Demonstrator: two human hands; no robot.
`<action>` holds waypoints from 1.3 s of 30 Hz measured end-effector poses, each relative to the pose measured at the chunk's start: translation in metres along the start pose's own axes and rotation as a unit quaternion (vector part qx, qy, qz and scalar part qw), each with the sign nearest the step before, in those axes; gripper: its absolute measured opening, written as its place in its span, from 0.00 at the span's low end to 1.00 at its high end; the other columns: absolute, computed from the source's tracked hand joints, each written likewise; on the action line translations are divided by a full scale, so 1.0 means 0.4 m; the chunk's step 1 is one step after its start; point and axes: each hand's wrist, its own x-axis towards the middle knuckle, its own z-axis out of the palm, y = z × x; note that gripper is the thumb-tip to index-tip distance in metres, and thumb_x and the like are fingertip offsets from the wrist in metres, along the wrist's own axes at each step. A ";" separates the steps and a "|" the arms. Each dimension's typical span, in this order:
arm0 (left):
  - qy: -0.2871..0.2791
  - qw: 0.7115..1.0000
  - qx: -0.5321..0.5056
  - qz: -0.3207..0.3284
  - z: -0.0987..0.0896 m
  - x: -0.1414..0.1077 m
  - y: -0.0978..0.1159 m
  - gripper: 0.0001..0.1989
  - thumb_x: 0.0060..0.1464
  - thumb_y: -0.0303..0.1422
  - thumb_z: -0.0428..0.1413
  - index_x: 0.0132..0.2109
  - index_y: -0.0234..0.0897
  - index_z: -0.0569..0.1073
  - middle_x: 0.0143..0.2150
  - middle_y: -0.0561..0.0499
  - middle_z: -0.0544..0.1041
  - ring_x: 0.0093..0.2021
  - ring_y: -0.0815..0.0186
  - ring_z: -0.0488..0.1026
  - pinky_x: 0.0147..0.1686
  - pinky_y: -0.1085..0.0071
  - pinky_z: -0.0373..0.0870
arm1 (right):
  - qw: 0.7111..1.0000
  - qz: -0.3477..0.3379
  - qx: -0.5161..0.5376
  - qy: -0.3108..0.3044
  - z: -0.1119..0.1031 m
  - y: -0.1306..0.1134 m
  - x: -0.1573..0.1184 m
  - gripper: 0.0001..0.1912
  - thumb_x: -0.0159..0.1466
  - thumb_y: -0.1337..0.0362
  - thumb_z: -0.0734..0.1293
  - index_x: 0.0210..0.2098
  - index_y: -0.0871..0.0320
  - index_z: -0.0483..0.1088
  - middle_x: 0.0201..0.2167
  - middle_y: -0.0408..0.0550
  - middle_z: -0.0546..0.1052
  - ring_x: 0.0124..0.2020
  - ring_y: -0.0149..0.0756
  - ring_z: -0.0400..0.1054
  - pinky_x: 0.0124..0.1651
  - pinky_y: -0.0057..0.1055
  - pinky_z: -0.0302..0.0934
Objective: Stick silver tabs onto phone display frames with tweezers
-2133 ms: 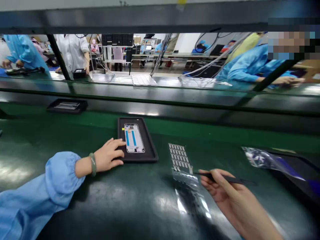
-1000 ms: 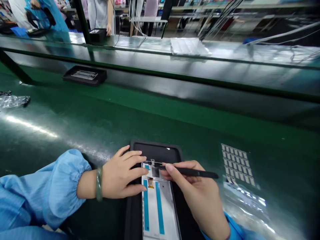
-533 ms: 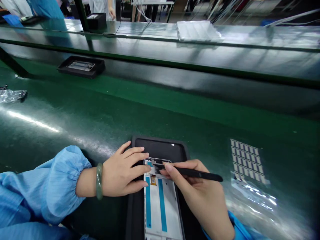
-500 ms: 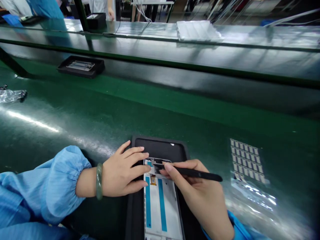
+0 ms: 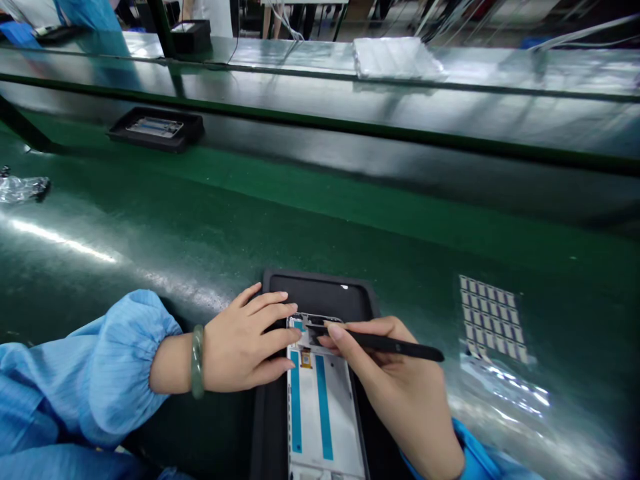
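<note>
"Well, what's on the green worktop?"

"A black tray at its near edge, holding a white phone frame, long axis pointing away from the person."

"And the hands?"

"Closer than earlier: the left hand rests open on the frame's far end, the right hand pinches black tweezers, tips at that end."

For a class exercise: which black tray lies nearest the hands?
The black tray under the left hand and right hand, holding a white phone frame; the other black tray sits further back.
</note>
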 end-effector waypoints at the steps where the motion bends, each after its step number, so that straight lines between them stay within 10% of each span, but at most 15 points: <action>1: -0.002 1.000 0.000 0.000 0.000 0.000 0.000 0.15 0.62 0.38 0.47 0.51 0.38 0.68 0.57 0.44 0.68 0.62 0.53 0.58 0.58 0.45 0.55 | 1.000 0.001 0.000 -0.001 0.000 0.000 0.000 0.12 0.56 0.54 0.72 0.30 0.55 0.68 0.26 0.47 0.77 0.29 0.42 0.75 0.30 0.32 0.72; 23: 0.009 0.999 0.016 -0.033 0.003 0.011 0.021 0.13 0.61 0.37 0.48 0.50 0.39 0.68 0.55 0.45 0.69 0.61 0.54 0.60 0.57 0.49 0.59 | 0.997 -0.035 -0.072 -0.006 -0.005 0.023 -0.009 0.11 0.59 0.55 0.70 0.32 0.54 0.68 0.29 0.46 0.76 0.32 0.41 0.74 0.32 0.34 0.69; 34: -0.028 0.997 0.078 -0.010 -0.006 0.026 0.026 0.15 0.59 0.34 0.49 0.53 0.37 0.66 0.55 0.43 0.68 0.59 0.52 0.60 0.55 0.47 0.60 | 0.964 -0.230 -0.122 -0.050 0.000 0.018 -0.015 0.07 0.62 0.67 0.67 0.36 0.51 0.63 0.35 0.44 0.74 0.40 0.38 0.71 0.40 0.33 0.67; 39: -0.024 0.997 0.076 -0.013 -0.006 0.029 0.030 0.15 0.59 0.34 0.48 0.53 0.36 0.66 0.54 0.43 0.68 0.59 0.52 0.60 0.55 0.47 0.60 | 0.976 -0.197 -0.091 -0.021 -0.003 0.014 -0.017 0.08 0.61 0.67 0.68 0.36 0.50 0.64 0.37 0.44 0.74 0.40 0.38 0.71 0.41 0.33 0.67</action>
